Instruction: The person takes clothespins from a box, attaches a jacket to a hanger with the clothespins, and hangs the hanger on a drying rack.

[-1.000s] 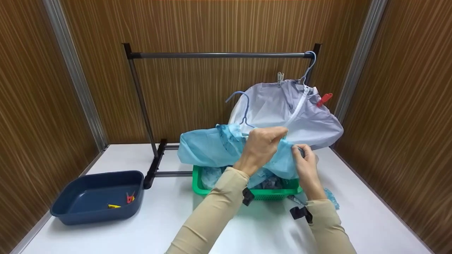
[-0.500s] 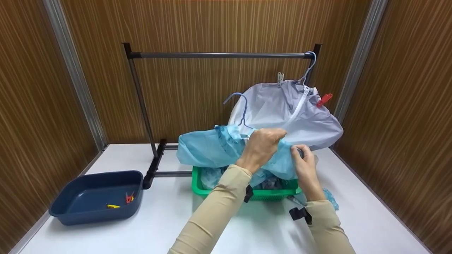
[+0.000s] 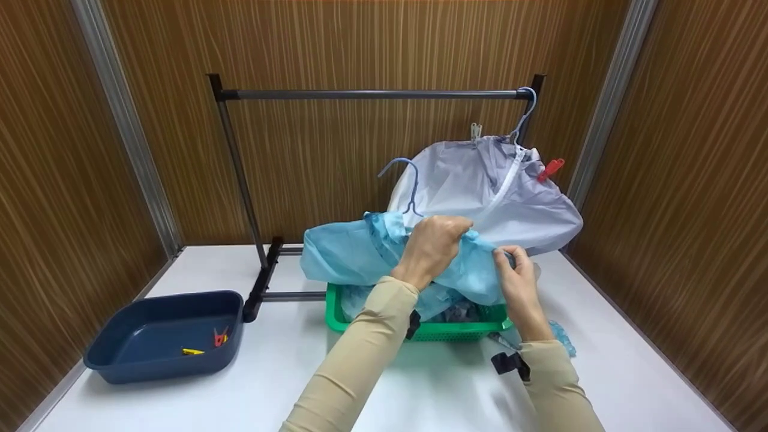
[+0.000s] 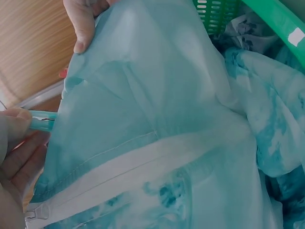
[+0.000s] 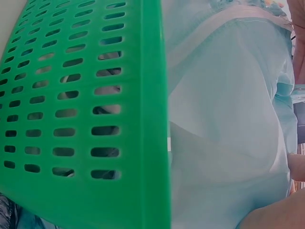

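Three wood-grain walls, brown and finely streaked, are enclosing a smooth white table. A slim tubular rack with dark corner joints is standing toward the far side. At its right end a lavender garment, thin and softly puckered, is hanging from a bluish hanger. Just nearer, a light-blue garment is draping over the far part of a green basket; its fabric is looking sheer, with marbled blue patches and a white zip strip crossing it. The basket, plastic and pierced with rounded slots, is holding crumpled cloth. On the left a rounded navy tub is sitting. A second hanger is poking its curved hook up out of the light-blue garment.

Two arms in beige sleeves are reaching in from the near side. The left hand is showing its knuckles upward, fingers curled, and is pinching a small pale-blue clip at the garment's edge. The right hand is gripping that edge farther right between thumb and forefinger. A red clip and a grey clip are biting the lavender fabric, while a yellow clip and another red one are lying in the tub.
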A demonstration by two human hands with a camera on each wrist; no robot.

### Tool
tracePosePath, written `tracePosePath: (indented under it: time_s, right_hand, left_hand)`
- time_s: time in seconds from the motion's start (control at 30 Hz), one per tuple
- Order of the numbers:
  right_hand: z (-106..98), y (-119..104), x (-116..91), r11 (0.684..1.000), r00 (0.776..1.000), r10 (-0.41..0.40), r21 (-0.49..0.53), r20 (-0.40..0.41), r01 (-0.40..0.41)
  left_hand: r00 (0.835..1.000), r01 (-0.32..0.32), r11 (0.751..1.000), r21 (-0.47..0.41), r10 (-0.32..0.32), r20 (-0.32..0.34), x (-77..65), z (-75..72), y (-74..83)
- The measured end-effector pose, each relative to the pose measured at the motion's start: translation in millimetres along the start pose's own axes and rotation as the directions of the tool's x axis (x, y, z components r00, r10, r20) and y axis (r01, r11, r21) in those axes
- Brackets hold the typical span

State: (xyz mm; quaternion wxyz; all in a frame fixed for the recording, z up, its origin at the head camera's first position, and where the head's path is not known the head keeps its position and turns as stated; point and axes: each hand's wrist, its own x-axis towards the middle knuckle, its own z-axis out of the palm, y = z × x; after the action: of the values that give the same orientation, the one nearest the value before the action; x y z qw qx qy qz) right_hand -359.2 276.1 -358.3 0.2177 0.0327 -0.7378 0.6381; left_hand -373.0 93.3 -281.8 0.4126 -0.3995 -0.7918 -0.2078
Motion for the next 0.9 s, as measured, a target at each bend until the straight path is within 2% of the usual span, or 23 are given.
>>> tracePosePath:
  time_s: [0.13,0.23,0.37,0.47,0.63,0.77,0.9]
  right_hand:
    - [0.6,0.1,-0.6,1.000,1.000,-0.001,-0.018,0.009,0.002]
    - [1.1,0.4,-0.1,1.000,1.000,-0.002,-0.025,0.009,0.002]
    - [1.5,1.3,0.4,0.999,1.000,-0.007,-0.038,0.017,0.007]
    - [1.1,1.7,0.4,0.999,1.000,-0.002,-0.038,0.013,0.003]
    - [1.3,2.7,0.7,1.000,1.000,0.014,-0.017,-0.003,-0.014]
    - [0.7,3.4,1.0,1.000,1.000,0.015,-0.015,0.001,-0.015]
    - [-0.1,3.4,1.1,1.000,1.000,0.002,-0.016,0.009,-0.002]
  left_hand:
    - [0.999,0.023,0.999,0.036,-0.024,0.030,2.8,-2.5,0.7]
    - [0.995,0.035,0.996,0.080,-0.043,0.094,6.9,-5.2,0.9]
    - [0.978,0.058,0.989,0.139,-0.084,0.191,12.3,-8.4,0.2]
    - [0.966,0.078,0.984,0.159,-0.114,0.234,15.1,-9.0,0.1]
    - [0.960,0.096,0.984,0.150,-0.131,0.248,15.4,-9.7,-0.2]
    - [0.961,0.102,0.986,0.134,-0.133,0.241,15.0,-10.5,-0.8]
    - [0.959,0.109,0.982,0.155,-0.145,0.242,15.0,-10.9,-0.6]
